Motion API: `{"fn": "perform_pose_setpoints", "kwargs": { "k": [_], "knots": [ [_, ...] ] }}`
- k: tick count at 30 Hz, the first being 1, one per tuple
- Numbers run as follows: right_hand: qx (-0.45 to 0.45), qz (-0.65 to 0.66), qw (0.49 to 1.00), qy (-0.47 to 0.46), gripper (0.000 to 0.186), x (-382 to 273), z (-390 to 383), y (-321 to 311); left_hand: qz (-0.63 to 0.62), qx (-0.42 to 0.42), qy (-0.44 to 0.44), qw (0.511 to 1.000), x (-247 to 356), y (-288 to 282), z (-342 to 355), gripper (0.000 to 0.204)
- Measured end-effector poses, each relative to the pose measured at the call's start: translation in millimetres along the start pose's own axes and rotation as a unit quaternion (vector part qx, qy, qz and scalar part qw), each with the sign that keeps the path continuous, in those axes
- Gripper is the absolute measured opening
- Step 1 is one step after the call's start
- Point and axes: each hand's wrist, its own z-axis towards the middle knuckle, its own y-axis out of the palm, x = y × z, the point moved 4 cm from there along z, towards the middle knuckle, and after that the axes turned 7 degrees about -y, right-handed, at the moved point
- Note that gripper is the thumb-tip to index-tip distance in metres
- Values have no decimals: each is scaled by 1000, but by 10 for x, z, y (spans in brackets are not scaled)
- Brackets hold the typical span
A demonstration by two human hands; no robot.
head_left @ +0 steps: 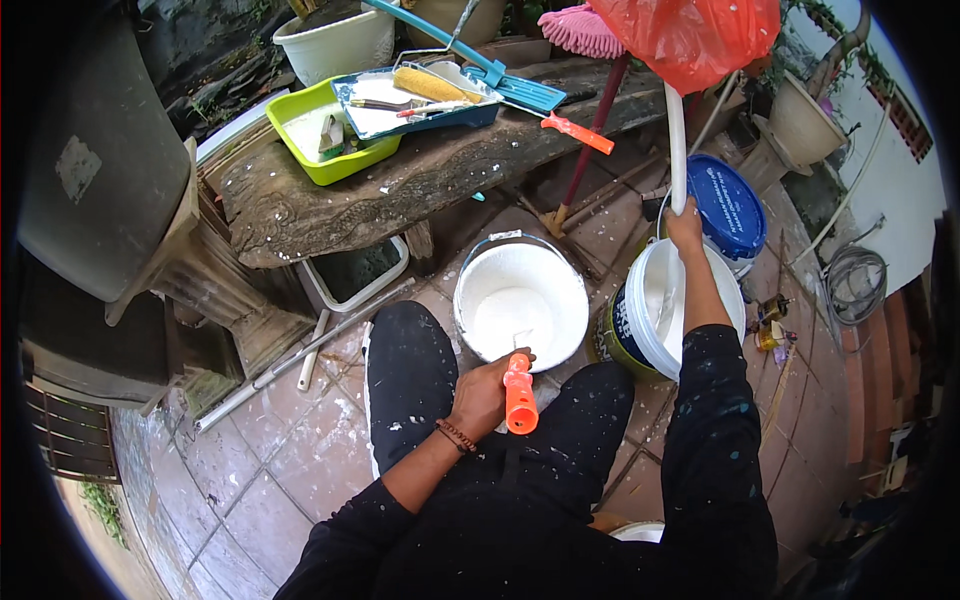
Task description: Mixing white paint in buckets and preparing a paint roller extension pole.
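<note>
My left hand (483,392) is closed round the orange handle (520,396) of a paint roller. Its thin metal frame points into a white bucket (470,300) standing between my knees, with white paint inside. My right arm stretches across a second paint bucket (612,335), white-rimmed with a dark and yellow-green side, which also holds white paint. Over its far rim my right hand (684,228) grips a white pipe (675,150). The pipe rises toward a red plastic bag (690,40); my hand and forearm hide where its lower end goes.
A rough wooden bench (330,205) bears a lime-green tray (345,168) and a blue paint tray (465,118) with a yellow roller and brushes. Behind the second bucket lies a blue lid (727,205). A pink mop head (580,32) and potted plants stand farther back. Paint spots mark the tiles.
</note>
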Motion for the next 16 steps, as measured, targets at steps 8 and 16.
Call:
{"fn": "perform_pose_setpoints", "kwargs": {
  "k": [8,16],
  "knots": [
    [155,98,983,-14,39,-221,-434,-888,5,2,21,1000,52,-11,-59,36],
    [298,162,941,8,34,7,-682,-1746,13,-25,4,1000,54,13,-12,37]
  ]
}}
